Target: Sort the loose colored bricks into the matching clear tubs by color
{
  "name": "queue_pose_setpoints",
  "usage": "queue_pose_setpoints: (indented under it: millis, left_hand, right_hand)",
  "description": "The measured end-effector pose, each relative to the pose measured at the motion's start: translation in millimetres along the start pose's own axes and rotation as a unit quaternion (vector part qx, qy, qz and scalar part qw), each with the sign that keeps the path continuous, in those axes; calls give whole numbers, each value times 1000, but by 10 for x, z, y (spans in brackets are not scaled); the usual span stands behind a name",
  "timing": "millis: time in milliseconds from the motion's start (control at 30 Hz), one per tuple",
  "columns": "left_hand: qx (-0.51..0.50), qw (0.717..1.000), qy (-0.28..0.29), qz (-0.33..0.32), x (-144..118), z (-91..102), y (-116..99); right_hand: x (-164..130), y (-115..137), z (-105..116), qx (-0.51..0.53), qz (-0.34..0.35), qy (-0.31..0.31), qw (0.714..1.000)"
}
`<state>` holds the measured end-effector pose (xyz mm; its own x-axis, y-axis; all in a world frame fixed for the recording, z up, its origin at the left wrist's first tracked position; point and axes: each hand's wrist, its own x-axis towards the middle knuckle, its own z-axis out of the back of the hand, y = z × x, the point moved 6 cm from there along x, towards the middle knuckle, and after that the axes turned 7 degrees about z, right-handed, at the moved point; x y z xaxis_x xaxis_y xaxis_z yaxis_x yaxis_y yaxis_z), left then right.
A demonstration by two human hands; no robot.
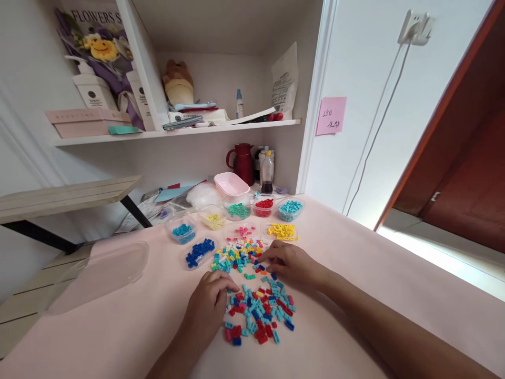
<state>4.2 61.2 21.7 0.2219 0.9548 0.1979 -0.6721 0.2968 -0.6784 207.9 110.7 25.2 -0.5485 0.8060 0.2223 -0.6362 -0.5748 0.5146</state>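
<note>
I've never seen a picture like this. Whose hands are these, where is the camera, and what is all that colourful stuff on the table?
There is no machine here: a person wears a camera on the head, looking down at their own two bare hands. The left hand and right hand rest on a pink table, touching a loose pile of small bricks in mixed colours. Whether either hand pinches a brick cannot be told. Behind the pile stand clear tubs, each with bricks of one colour. A clear lid lies to the left, and a red jug stands by the wall under a shelf.

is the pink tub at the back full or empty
Looks empty: the pink tub shows only bare pink inside, no bricks, though its floor is partly hidden.
</note>
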Motion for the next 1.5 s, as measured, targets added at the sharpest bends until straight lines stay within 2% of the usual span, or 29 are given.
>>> queue_pose_setpoints:
  millis: [333,667,767,867,1000,1167,1300,1500]
  left_hand:
    - [7,1000,4,3,-5,-2,-4]
    - [-32,999,-21,-7,-24,-12,59]
    - [-29,999,-28,-2,-29,-29,87]
    - [-29,999,-30,2,-33,-35,84]
    - [-28,999,-33,11,-39,-34,86]
    - [-37,999,-39,8,-48,-34,117]
    - [-47,998,-44,11,-46,-24,130]
    - [-56,998,-38,12,-32,-22,142]
  right_hand:
    - [13,15,-49,-9,16,-3,1000]
    - [92,-74,18,58,-55,-14,997]
    - [308,50,82,65,-31,-9,997]
    - [642,313,43,68,8,-8,998]
    - [1128,607,-187,40,38,-23,998]
    - [1479,724,-464,30,44,-34,998]
    - [1468,760,-470,29,50,-38,998]
    - [1061,702,-180,75,33,-52,995]
